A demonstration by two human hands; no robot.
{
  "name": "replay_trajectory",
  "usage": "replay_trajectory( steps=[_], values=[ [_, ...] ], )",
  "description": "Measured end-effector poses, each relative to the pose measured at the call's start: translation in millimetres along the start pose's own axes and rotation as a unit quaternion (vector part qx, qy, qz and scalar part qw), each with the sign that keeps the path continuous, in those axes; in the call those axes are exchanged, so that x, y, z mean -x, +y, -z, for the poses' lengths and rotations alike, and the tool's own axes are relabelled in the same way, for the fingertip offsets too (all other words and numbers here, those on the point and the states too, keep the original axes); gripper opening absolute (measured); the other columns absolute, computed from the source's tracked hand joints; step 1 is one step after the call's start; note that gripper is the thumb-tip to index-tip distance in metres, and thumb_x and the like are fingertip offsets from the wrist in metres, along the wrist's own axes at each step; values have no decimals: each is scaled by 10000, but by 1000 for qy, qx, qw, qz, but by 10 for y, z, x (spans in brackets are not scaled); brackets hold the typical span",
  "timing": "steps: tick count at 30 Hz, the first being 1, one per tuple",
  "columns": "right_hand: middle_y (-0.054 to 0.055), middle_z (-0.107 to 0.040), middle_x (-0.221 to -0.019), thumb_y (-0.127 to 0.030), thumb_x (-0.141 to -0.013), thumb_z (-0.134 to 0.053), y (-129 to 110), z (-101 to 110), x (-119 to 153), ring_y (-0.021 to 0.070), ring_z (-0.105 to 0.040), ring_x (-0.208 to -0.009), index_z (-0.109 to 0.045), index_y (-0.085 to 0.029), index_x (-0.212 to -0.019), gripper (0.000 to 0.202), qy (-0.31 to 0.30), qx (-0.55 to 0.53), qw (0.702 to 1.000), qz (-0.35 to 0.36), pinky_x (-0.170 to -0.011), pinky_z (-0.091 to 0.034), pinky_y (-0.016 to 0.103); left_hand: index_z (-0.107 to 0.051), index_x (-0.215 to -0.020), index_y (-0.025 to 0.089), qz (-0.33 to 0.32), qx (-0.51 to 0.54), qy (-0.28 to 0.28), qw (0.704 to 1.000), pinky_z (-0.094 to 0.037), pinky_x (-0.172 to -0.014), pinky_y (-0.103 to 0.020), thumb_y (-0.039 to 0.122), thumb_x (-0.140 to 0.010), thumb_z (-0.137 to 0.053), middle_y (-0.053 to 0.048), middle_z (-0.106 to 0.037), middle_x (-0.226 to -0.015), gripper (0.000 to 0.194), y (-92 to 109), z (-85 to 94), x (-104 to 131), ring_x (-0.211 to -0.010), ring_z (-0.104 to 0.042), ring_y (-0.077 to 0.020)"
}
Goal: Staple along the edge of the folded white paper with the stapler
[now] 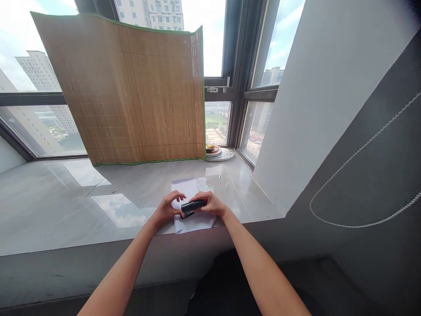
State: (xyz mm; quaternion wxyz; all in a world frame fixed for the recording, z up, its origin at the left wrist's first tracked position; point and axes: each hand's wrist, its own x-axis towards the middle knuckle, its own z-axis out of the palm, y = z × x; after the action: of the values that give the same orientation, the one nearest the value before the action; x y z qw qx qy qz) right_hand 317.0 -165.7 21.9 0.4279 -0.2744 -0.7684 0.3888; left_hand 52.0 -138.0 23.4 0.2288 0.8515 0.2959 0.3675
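Observation:
A black stapler [194, 207] is held tilted above white paper [193, 224]. Wrapped round its rear end is my right hand [209, 203], fingers closed on it. My left hand [168, 207] is beside the stapler's front end, with its fingers curved and apart from the thumb. The left thumb is close to the stapler's nose; whether it touches I cannot tell. The paper lies on the pale windowsill [131, 180] near the front edge, partly covered by both hands, and a printed patch shows on its far part.
A bamboo mat [138, 92] with green edging stands upright against the window. Stacked plates [223, 155] are at its right lower corner. A small white piece [219, 176] lies on the sill. A beaded cord [345, 226] hangs at the right, past the white wall [315, 79].

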Motion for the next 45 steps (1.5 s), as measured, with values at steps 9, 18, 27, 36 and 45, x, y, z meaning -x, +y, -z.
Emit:
replay_trajectory(
  steps=[9,18,27,36,45],
  values=[
    [31,-774,-1005,-222,-718,-823,-18,-41,12,215,-696,-936,-800,-212,-1076,359,51,33,997,-44,-867,-531,321,-672,-1068,236,37,6,3,999,-463,-778,-313,345,-714,-890,-30,-651,-983,430,-17,-12,-9,-884,-576,-200],
    [44,-772,-1034,-274,-720,-819,23,-61,-15,229,-696,-969,-788,-188,-1075,366,46,7,997,-63,-914,-528,350,-671,-978,205,110,69,7,991,-411,-680,-274,568,-806,-749,-47,-654,-994,409,-31,70,-8,-829,-559,-178],
    [58,-750,-1104,-318,-760,-830,-68,500,703,256,-685,-1038,-772,-214,-1124,383,94,75,985,-127,-980,-521,412,-678,-945,184,175,47,30,983,-365,-630,-255,716,-943,-516,-10,-591,-837,556,23,53,-37,-658,-457,-133],
    [117,-728,-1166,-615,-972,-566,-68,1228,668,273,-670,-1073,-775,-207,-1027,462,168,169,965,-108,-898,-541,399,-685,-820,202,164,34,76,983,-507,-763,-318,705,-984,-374,-58,-645,-840,613,-134,-9,-63,-777,-580,-197],
    [225,-206,-1719,-447,-1055,-349,630,1003,-181,307,-173,-1618,-339,5,-1615,720,-46,461,848,-257,-1307,-171,472,-655,-790,210,177,10,113,978,-486,-719,-300,536,-998,-414,-29,-633,-796,455,-131,-26,-30,-732,-592,-183]
  ],
)
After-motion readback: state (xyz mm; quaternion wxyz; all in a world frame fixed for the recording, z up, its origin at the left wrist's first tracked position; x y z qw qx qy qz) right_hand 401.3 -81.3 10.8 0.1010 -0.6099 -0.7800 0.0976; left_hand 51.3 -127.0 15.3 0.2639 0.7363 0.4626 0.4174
